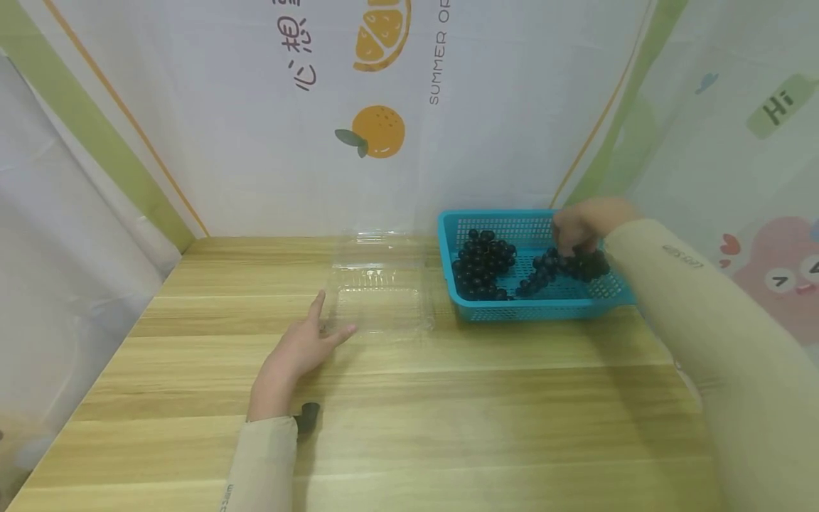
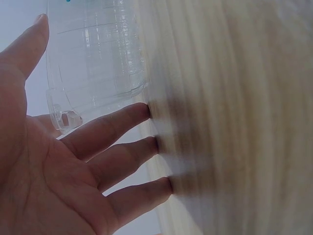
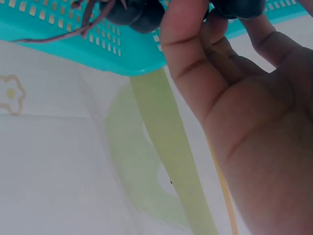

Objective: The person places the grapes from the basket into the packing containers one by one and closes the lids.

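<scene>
In the head view my left hand [image 1: 301, 347] rests with spread, fairly straight fingers at the left front corner of a clear plastic clamshell box [image 1: 379, 313], whose lid [image 1: 380, 250] lies open behind it. The left wrist view has the thumb beside the box's wall [image 2: 93, 54] and several fingertips on the tabletop. Over at the right, my right hand [image 1: 581, 224] reaches into a blue plastic basket [image 1: 531, 305] and grips a bunch of dark grapes [image 1: 544, 272] with curled fingers. A brown stem [image 3: 63, 36] shows close up in the right wrist view. Another grape bunch [image 1: 481, 267] lies in the basket's left end.
The wooden table [image 1: 448, 427] carries the box and basket side by side near its back edge. A printed white curtain [image 1: 256, 156] hangs right behind them. At my left wrist is a small black object [image 1: 308, 418], probably part of the wrist camera.
</scene>
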`<state>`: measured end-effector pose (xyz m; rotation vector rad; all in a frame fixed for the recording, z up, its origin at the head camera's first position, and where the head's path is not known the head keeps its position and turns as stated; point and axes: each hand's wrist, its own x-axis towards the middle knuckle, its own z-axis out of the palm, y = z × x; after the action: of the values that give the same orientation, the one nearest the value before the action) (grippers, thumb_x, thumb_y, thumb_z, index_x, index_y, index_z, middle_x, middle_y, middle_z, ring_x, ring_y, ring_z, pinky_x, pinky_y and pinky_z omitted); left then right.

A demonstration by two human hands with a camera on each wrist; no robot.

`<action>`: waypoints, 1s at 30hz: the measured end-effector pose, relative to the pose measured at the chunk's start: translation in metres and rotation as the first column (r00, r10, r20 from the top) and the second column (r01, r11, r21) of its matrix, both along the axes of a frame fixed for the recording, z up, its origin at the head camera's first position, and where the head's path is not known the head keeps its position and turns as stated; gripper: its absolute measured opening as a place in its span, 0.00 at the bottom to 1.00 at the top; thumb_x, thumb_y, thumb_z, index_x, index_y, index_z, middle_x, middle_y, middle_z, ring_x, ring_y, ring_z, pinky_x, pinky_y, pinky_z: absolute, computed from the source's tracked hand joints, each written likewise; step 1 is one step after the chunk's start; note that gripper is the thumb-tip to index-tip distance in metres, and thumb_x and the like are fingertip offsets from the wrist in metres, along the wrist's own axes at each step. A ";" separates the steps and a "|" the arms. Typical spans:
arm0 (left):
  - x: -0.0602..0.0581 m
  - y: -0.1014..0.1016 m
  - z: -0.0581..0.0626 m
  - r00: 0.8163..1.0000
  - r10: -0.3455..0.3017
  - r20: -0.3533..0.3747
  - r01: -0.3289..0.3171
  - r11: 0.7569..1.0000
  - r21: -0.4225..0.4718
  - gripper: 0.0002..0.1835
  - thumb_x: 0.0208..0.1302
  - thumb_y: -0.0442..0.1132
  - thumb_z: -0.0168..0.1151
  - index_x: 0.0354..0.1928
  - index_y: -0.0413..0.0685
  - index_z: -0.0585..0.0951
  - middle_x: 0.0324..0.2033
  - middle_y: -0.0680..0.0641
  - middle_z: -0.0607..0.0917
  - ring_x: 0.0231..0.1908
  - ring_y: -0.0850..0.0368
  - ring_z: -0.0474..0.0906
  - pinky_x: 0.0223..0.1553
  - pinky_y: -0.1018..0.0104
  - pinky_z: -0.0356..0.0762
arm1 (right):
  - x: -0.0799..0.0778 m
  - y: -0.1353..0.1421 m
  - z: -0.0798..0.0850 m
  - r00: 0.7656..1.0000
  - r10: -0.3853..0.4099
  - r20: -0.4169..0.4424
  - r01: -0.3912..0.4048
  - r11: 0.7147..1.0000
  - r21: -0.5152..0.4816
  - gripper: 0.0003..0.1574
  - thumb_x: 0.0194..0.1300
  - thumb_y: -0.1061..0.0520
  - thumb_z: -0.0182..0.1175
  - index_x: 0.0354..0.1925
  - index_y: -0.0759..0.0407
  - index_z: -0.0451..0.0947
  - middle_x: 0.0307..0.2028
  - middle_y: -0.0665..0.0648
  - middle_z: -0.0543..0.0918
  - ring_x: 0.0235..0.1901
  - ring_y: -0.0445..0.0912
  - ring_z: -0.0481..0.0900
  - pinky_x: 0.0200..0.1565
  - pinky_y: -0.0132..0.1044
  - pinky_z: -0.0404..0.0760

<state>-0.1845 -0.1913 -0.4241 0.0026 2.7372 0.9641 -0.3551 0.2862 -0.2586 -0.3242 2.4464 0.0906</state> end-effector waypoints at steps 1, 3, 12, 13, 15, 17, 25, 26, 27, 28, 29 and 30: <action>0.000 0.000 0.000 1.000 0.000 0.001 0.000 1.000 0.000 0.59 0.75 0.71 0.55 0.87 0.51 0.33 0.75 0.29 0.72 0.75 0.24 0.65 0.76 0.27 0.62 | 0.000 -0.001 0.002 1.000 0.001 -0.004 -0.001 1.000 0.006 0.27 0.65 0.60 0.66 0.61 0.68 0.77 0.58 0.68 0.84 0.46 0.56 0.86 0.47 0.49 0.90; 0.000 0.001 0.001 1.000 -0.002 0.002 0.002 1.000 -0.001 0.59 0.75 0.71 0.55 0.87 0.51 0.33 0.75 0.29 0.72 0.76 0.24 0.65 0.76 0.27 0.62 | 0.002 -0.002 0.008 1.000 -0.001 -0.002 0.001 1.000 0.015 0.26 0.66 0.60 0.66 0.60 0.68 0.77 0.57 0.68 0.83 0.46 0.56 0.86 0.47 0.49 0.89; -0.001 0.001 0.001 1.000 -0.011 -0.009 0.011 1.000 -0.006 0.59 0.75 0.71 0.54 0.87 0.50 0.33 0.74 0.29 0.72 0.75 0.24 0.66 0.76 0.27 0.62 | 0.007 -0.007 0.030 1.000 -0.012 0.005 0.012 0.999 0.037 0.26 0.68 0.59 0.64 0.60 0.69 0.75 0.55 0.66 0.82 0.46 0.56 0.85 0.47 0.48 0.89; -0.001 0.000 0.001 1.000 -0.010 -0.008 0.010 1.000 -0.005 0.59 0.75 0.71 0.55 0.87 0.50 0.33 0.74 0.29 0.72 0.75 0.24 0.66 0.76 0.27 0.62 | 0.007 -0.008 0.033 1.000 -0.015 0.009 0.015 0.999 0.034 0.26 0.68 0.59 0.64 0.60 0.69 0.75 0.54 0.65 0.82 0.46 0.56 0.85 0.47 0.47 0.89; -0.002 0.000 0.001 1.000 -0.011 -0.009 0.011 1.000 -0.008 0.59 0.75 0.71 0.54 0.87 0.50 0.33 0.74 0.29 0.73 0.75 0.24 0.66 0.76 0.26 0.61 | 0.007 -0.008 0.036 1.000 -0.006 0.019 0.006 1.000 0.026 0.25 0.68 0.60 0.63 0.60 0.71 0.75 0.53 0.66 0.83 0.44 0.55 0.85 0.47 0.46 0.89; -0.002 0.000 0.001 1.000 -0.010 -0.009 0.010 1.000 -0.010 0.59 0.75 0.71 0.55 0.87 0.50 0.33 0.74 0.30 0.73 0.75 0.24 0.65 0.76 0.26 0.61 | 0.007 -0.008 0.039 1.000 0.000 0.026 -0.001 1.000 0.019 0.26 0.68 0.61 0.63 0.60 0.72 0.76 0.54 0.67 0.83 0.44 0.54 0.85 0.47 0.45 0.90; -0.002 0.001 0.001 1.000 -0.009 -0.008 0.009 1.000 -0.006 0.59 0.75 0.71 0.55 0.87 0.50 0.32 0.74 0.29 0.72 0.75 0.23 0.64 0.76 0.26 0.61 | 0.013 -0.013 0.055 1.000 -0.024 0.002 0.024 0.999 0.024 0.29 0.66 0.61 0.62 0.62 0.73 0.72 0.61 0.72 0.79 0.48 0.57 0.85 0.49 0.49 0.89; -0.002 0.001 0.001 1.000 -0.008 -0.008 0.008 1.000 -0.005 0.59 0.75 0.71 0.55 0.87 0.49 0.33 0.74 0.29 0.72 0.76 0.24 0.64 0.76 0.26 0.61 | 0.013 -0.015 0.057 1.000 -0.020 0.002 0.020 0.999 0.027 0.26 0.65 0.62 0.62 0.59 0.72 0.73 0.57 0.71 0.80 0.45 0.55 0.84 0.47 0.47 0.89; -0.002 0.001 0.001 1.000 -0.007 -0.008 0.007 1.000 -0.005 0.59 0.75 0.71 0.55 0.87 0.49 0.33 0.74 0.29 0.72 0.76 0.24 0.64 0.77 0.26 0.60 | 0.014 -0.017 0.059 1.000 -0.017 0.004 0.016 0.999 0.030 0.23 0.64 0.63 0.61 0.56 0.71 0.75 0.50 0.69 0.82 0.41 0.53 0.82 0.44 0.44 0.87; -0.002 0.001 0.001 1.000 -0.007 -0.007 0.007 1.000 -0.006 0.59 0.75 0.71 0.55 0.87 0.49 0.33 0.75 0.29 0.72 0.76 0.24 0.64 0.77 0.26 0.60 | 0.014 -0.018 0.061 1.000 -0.002 0.001 0.002 0.999 0.043 0.18 0.63 0.63 0.61 0.51 0.68 0.77 0.44 0.65 0.82 0.37 0.50 0.80 0.40 0.40 0.85; -0.001 0.001 0.001 1.000 -0.008 -0.007 0.008 1.000 -0.008 0.59 0.75 0.71 0.54 0.87 0.49 0.33 0.75 0.29 0.72 0.76 0.24 0.64 0.77 0.26 0.60 | 0.014 -0.019 0.064 1.000 0.009 -0.003 -0.009 0.998 0.054 0.12 0.61 0.63 0.61 0.45 0.65 0.79 0.37 0.60 0.81 0.32 0.47 0.78 0.36 0.37 0.82; -0.001 0.001 0.001 1.000 -0.009 -0.007 0.009 1.000 -0.010 0.59 0.75 0.71 0.54 0.87 0.49 0.33 0.75 0.29 0.72 0.76 0.24 0.64 0.77 0.26 0.60 | 0.015 -0.020 0.066 1.000 0.026 -0.005 -0.026 0.997 0.066 0.07 0.60 0.63 0.60 0.39 0.62 0.79 0.30 0.55 0.78 0.29 0.44 0.74 0.34 0.34 0.78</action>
<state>-0.1860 -0.1905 -0.4226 0.0166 2.7454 0.9501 -0.3404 0.2660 -0.1927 -0.3268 2.4389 0.1831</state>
